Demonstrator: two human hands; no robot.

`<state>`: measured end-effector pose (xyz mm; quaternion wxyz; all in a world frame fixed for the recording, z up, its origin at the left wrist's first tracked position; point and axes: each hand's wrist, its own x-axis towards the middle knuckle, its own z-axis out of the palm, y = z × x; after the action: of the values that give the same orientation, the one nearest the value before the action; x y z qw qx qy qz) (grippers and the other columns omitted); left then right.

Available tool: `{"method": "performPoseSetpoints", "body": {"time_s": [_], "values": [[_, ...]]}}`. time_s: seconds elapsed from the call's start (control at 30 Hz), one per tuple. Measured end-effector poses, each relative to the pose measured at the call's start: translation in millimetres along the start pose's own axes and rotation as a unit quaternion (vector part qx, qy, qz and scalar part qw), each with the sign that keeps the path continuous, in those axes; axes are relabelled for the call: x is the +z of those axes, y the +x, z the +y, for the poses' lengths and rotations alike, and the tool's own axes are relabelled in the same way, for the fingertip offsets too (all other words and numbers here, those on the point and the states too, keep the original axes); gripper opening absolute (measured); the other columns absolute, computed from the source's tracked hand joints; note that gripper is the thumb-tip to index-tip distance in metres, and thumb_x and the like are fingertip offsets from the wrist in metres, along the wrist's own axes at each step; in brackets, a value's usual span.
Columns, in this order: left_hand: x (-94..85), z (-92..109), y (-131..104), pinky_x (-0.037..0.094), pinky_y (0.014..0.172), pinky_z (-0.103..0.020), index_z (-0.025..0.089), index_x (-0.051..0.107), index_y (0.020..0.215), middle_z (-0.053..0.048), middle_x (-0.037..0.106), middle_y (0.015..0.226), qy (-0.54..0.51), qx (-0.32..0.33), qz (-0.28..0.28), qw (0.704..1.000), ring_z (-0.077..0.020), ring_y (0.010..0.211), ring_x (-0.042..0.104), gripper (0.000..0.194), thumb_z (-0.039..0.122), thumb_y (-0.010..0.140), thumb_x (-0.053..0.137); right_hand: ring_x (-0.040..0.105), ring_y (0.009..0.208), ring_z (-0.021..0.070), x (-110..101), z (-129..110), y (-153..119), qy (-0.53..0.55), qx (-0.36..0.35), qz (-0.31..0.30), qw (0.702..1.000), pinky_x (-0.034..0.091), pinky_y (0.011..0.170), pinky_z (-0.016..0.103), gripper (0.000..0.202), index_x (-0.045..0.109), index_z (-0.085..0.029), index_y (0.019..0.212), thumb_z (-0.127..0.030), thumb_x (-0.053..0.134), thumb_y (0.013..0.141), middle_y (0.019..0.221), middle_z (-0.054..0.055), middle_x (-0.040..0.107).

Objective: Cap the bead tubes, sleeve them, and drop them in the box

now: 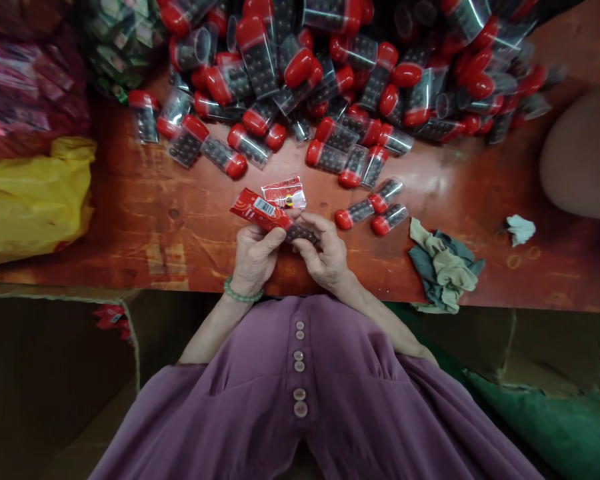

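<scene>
Between my two hands is a clear tube of dark beads [300,232], its left part covered by a red printed sleeve [264,208] with a barcode. My left hand [257,257], with a green bead bracelet at the wrist, grips the sleeve, thumb on top. The fingers of my right hand [325,253] close round the bare right end of the tube. Just behind, a second red printed sleeve [286,193] lies flat on the table. Several red-capped tubes of dark beads [363,212] lie to the right of my hands.
A large heap of red-capped tubes [325,87] covers the back of the red table [130,200]. Crumpled cloths [445,267] and a white scrap [521,229] lie at right, near a rounded pale container [585,153]. At left sits a yellow bag [30,200]; below is an open cardboard box [165,333].
</scene>
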<state>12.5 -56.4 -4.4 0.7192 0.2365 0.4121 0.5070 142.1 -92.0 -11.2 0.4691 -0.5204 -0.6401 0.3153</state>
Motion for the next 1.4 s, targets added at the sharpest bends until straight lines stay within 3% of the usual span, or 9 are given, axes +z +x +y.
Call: {"method": "performPoseSetpoints", "body": {"time_s": [0.27,0.53,0.73,0.97,1.07,1.23,1.4], "values": [[-2.6,5.5,-0.3,0.058,0.093,-0.035,0.026,0.08,0.089,-0.003,0.079,0.092,0.002,0.029,-0.023,0.999,-0.0205,0.092,0.074,0.028,0.045,0.07,0.085,0.069,0.115,0.0189,1.6,-2.8,4.5,-0.044,-0.076,0.003,0.996,0.061,0.096,0.033,0.046,0.041,-0.028,0.143,-0.028,0.056,0.099,0.129,0.007,0.067],[-11.8,13.8,4.4,0.059,0.077,-0.031,0.023,0.078,0.076,0.001,0.076,0.076,0.085,0.012,-0.021,0.996,-0.0155,0.069,0.07,0.023,0.04,0.064,0.089,0.064,0.124,0.0175,5.0,-4.5,2.7,0.026,-0.032,0.002,0.999,0.057,0.105,0.036,0.047,0.04,-0.03,0.143,-0.026,0.057,0.099,0.134,0.005,0.065],[-9.2,11.6,7.8,0.059,0.088,-0.039,0.023,0.078,0.081,-0.002,0.076,0.078,0.013,0.02,-0.01,1.0,-0.0224,0.085,0.074,0.039,0.053,0.059,0.089,0.069,0.116,0.0177,9.7,-0.5,4.0,0.034,0.005,-0.014,0.999,0.061,0.098,0.036,0.042,0.04,-0.027,0.141,-0.036,0.05,0.102,0.134,0.008,0.064],[-5.0,10.5,6.6,0.059,0.091,-0.037,0.024,0.077,0.081,-0.002,0.077,0.088,0.02,0.032,-0.051,0.998,-0.0203,0.088,0.074,0.026,0.044,0.067,0.086,0.064,0.124,0.0199,6.3,1.0,7.6,-0.067,-0.106,-0.026,0.992,0.058,0.103,0.038,0.044,0.037,-0.026,0.147,-0.032,0.046,0.104,0.133,0.009,0.064],[-8.5,8.9,5.4,0.059,0.089,-0.036,0.023,0.077,0.082,-0.003,0.077,0.087,0.023,0.02,-0.045,0.999,-0.021,0.088,0.074,0.027,0.042,0.066,0.087,0.061,0.128,0.0203,7.9,-1.6,7.9,-0.031,-0.081,-0.034,0.996,0.056,0.106,0.041,0.046,0.035,-0.028,0.147,-0.031,0.046,0.103,0.137,0.008,0.062],[-14.1,6.9,4.4,0.059,0.088,-0.037,0.02,0.077,0.083,-0.005,0.077,0.081,0.009,0.001,0.004,1.0,-0.0247,0.094,0.074,0.043,0.055,0.06,0.088,0.063,0.125,0.0195,10.6,-5.7,9.8,-0.002,-0.016,-0.02,1.0,0.058,0.104,0.04,0.04,0.04,-0.026,0.142,-0.032,0.046,0.103,0.134,0.011,0.064],[-13.5,8.2,7.5,0.058,0.087,-0.035,0.02,0.075,0.079,-0.005,0.077,0.081,0.015,0.009,0.023,1.0,-0.0223,0.094,0.073,0.04,0.055,0.064,0.086,0.065,0.12,0.0202,9.7,-5.3,9.6,0.024,0.042,-0.072,0.996,0.058,0.102,0.039,0.04,0.048,-0.023,0.137,-0.04,0.052,0.1,0.135,0.01,0.063]]}}
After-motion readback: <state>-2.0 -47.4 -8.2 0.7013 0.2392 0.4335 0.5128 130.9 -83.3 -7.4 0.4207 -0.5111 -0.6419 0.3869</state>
